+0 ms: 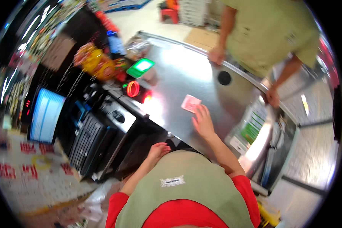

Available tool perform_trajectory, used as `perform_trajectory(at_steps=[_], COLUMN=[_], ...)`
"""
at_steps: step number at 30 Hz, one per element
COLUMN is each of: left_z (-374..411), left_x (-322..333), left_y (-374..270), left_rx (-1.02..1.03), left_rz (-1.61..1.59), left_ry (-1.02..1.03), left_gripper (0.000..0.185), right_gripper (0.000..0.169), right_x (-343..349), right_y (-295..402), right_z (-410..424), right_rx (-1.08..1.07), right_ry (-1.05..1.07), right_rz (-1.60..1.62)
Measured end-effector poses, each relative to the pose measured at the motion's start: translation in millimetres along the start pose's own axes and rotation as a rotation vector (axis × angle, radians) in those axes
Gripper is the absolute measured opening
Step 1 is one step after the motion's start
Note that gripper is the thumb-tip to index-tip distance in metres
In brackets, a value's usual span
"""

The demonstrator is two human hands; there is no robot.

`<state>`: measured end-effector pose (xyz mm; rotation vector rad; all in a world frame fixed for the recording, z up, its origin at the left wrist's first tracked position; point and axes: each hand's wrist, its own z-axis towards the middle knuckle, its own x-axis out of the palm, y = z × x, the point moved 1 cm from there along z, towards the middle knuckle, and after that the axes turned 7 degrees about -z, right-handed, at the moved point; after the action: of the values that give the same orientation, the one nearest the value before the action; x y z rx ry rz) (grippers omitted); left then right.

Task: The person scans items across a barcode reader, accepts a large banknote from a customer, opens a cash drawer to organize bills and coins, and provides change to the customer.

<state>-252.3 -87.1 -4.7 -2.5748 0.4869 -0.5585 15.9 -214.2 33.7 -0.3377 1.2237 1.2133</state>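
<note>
A folded pink paper slip (190, 103), perhaps a banknote, lies on the metal countertop (171, 77). My right hand (203, 121) is palm down over the counter, with its fingertips at the slip's near right corner and the thumb apart from it. Whether the fingertips press on the paper is hard to tell. My left hand (158, 151) hangs near my waist at the counter's front edge, fingers loosely bent, with nothing visible in it. Left of the slip stand a scanner with a glowing red ring (133, 89) and a green-framed payment device (141, 67) with a lit screen.
Across the counter a person in a green vest rests one hand (217, 54) on its far edge; their other hand (272, 97) is farther right. A black disc (224, 77) marks the countertop. To my left are a monitor (47, 115), a keyboard (85, 139) and a mouse (118, 116).
</note>
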Motion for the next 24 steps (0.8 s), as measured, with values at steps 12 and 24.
perform_trajectory(at_steps=[12, 24], left_z=[-1.0, 23.3], left_x=[-69.4, -109.7], left_y=[30.9, -8.7], left_rx=[0.042, 0.039], left_rz=[-0.256, -0.246], left_ry=[-0.131, -0.005], left_gripper=[0.016, 0.014], right_gripper=[0.023, 0.015], right_x=[63.7, 43.7], right_y=[-20.0, -31.3], right_z=[17.3, 31.5], right_rx=[-0.04, -0.195], right_ry=[0.091, 0.292], right_rz=[-0.165, -0.158])
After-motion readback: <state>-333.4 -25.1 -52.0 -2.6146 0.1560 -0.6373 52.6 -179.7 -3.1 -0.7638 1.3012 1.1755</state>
